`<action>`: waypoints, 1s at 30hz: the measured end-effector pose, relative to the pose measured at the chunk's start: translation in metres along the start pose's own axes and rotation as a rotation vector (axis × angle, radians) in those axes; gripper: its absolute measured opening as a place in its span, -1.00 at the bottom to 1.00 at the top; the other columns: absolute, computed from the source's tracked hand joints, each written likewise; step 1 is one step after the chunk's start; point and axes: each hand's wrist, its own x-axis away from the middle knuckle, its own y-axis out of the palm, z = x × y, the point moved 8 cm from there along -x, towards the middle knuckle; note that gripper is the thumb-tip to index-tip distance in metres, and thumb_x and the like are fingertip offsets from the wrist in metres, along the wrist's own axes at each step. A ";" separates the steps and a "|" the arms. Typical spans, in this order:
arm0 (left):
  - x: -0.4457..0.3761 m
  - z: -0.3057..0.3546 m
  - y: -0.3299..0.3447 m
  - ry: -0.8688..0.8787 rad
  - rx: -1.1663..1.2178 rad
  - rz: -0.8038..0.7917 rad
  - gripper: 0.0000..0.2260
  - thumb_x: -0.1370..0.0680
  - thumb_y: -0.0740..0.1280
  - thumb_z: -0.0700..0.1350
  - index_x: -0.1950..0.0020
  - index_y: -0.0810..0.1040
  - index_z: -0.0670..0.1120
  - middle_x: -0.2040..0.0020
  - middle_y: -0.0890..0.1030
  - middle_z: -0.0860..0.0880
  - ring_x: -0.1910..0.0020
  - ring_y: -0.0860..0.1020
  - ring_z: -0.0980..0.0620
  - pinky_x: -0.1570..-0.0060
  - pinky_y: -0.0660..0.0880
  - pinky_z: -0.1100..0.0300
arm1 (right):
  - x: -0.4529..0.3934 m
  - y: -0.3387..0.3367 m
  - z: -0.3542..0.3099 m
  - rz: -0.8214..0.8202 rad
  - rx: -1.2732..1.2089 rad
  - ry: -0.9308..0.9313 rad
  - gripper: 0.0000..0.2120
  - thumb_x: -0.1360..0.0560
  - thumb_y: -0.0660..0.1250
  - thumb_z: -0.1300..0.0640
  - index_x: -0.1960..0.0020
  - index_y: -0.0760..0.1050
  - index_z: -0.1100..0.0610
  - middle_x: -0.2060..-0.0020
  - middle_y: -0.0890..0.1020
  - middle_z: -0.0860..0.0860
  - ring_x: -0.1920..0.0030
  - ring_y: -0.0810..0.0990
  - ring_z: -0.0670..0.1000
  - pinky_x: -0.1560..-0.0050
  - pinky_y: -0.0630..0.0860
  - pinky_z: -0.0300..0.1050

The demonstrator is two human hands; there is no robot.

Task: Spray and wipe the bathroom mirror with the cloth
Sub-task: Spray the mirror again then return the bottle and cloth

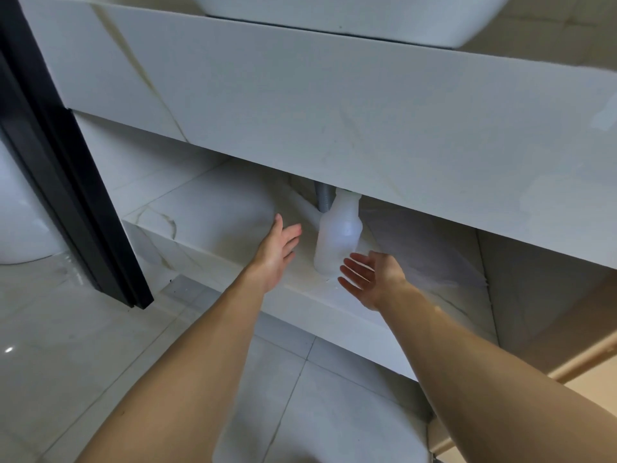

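both hands reach toward the white spray bottle (pixel 337 235) on the lower shelf (pixel 213 208); left hand (pixel 277 250) and right hand (pixel 370 279) flank it, fingers straight, loosely spread, holding nothing

Bottle (pixel 337 235) top hidden behind counter front (pixel 334 111); basin (pixel 350 15) cut off at top edge.

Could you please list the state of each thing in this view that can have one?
Bottle: upright on the shelf under the counter, top hidden, untouched.
Left hand: open, fingers straight, beside the bottle, holding nothing.
Right hand: open, palm toward the bottle, holding nothing.
Drain hose: runs down behind the bottle.
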 end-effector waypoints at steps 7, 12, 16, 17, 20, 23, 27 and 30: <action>0.016 0.010 -0.031 0.044 -0.058 0.060 -0.36 -0.65 -0.16 0.28 -0.54 0.33 -0.06 -0.53 0.35 0.04 -0.53 0.26 0.04 -0.56 0.10 0.01 | 0.010 0.054 0.024 -0.238 0.154 0.029 -0.74 -0.65 0.24 0.14 -0.13 0.65 0.26 -0.05 0.73 0.18 -0.10 0.70 0.18 -0.21 0.61 0.14; 0.042 0.035 -0.081 0.159 -0.128 0.279 -0.53 -0.70 0.00 0.13 -0.29 0.55 -0.12 -0.31 0.57 -0.08 -0.31 0.52 -0.05 -0.38 0.40 -0.06 | 0.019 0.112 0.031 -0.385 0.255 -0.042 -0.77 -0.65 0.23 0.15 -0.10 0.65 0.21 -0.09 0.71 0.16 -0.15 0.68 0.15 -0.26 0.58 0.11; 0.074 0.078 -0.139 0.274 -0.271 0.482 -0.78 -0.66 0.19 0.00 -0.05 0.60 -0.04 -0.15 0.64 -0.12 -0.14 0.59 -0.05 -0.16 0.54 -0.03 | 0.037 0.180 0.048 -0.494 0.426 -0.124 -0.80 -0.63 0.25 0.14 -0.08 0.64 0.15 -0.07 0.70 0.13 -0.12 0.68 0.11 -0.23 0.60 0.05; 0.083 0.089 -0.155 0.301 -0.312 0.528 -0.83 -0.64 0.24 -0.03 -0.02 0.61 -0.04 -0.11 0.65 -0.11 -0.13 0.60 -0.06 -0.15 0.56 -0.05 | 0.042 0.199 0.053 -0.513 0.474 -0.151 -0.82 -0.62 0.26 0.15 -0.07 0.64 0.14 -0.05 0.70 0.13 -0.07 0.68 0.10 -0.17 0.61 0.02; 0.113 0.125 -0.202 0.379 -0.467 0.680 -0.90 -0.60 0.33 -0.07 -0.01 0.63 -0.03 0.02 0.66 0.03 -0.02 0.62 0.01 -0.09 0.58 0.01 | 0.062 0.258 0.065 -0.540 0.604 -0.296 -0.84 -0.60 0.27 0.20 -0.03 0.64 0.15 0.03 0.70 0.13 0.08 0.67 0.08 0.02 0.64 -0.04; 0.150 0.164 -0.237 0.452 -0.637 0.858 -0.93 -0.59 0.34 -0.10 0.03 0.60 0.06 0.11 0.62 0.16 0.08 0.58 0.17 0.10 0.48 0.31 | 0.091 0.318 0.070 -0.548 0.777 -0.505 -0.82 -0.61 0.27 0.21 0.08 0.62 0.07 0.12 0.69 0.05 0.15 0.68 0.04 0.03 0.68 -0.05; 0.201 0.230 -0.260 0.474 -0.719 1.040 -0.93 -0.58 0.35 -0.14 -0.01 0.61 0.01 0.07 0.64 0.08 0.08 0.57 0.13 0.11 0.42 0.38 | 0.155 0.387 0.058 -0.632 0.893 -0.675 -0.81 -0.61 0.25 0.16 0.08 0.62 0.03 0.10 0.70 0.02 0.05 0.68 0.08 -0.09 0.65 0.07; 0.233 0.299 -0.259 0.472 -0.742 1.087 -0.93 -0.58 0.34 -0.16 0.01 0.61 -0.03 0.06 0.65 0.03 0.06 0.58 0.08 0.03 0.47 0.28 | 0.211 0.430 0.026 -0.671 0.916 -0.756 -0.80 -0.63 0.22 0.16 -0.02 0.63 0.10 0.07 0.69 0.01 0.03 0.65 0.04 -0.09 0.62 -0.02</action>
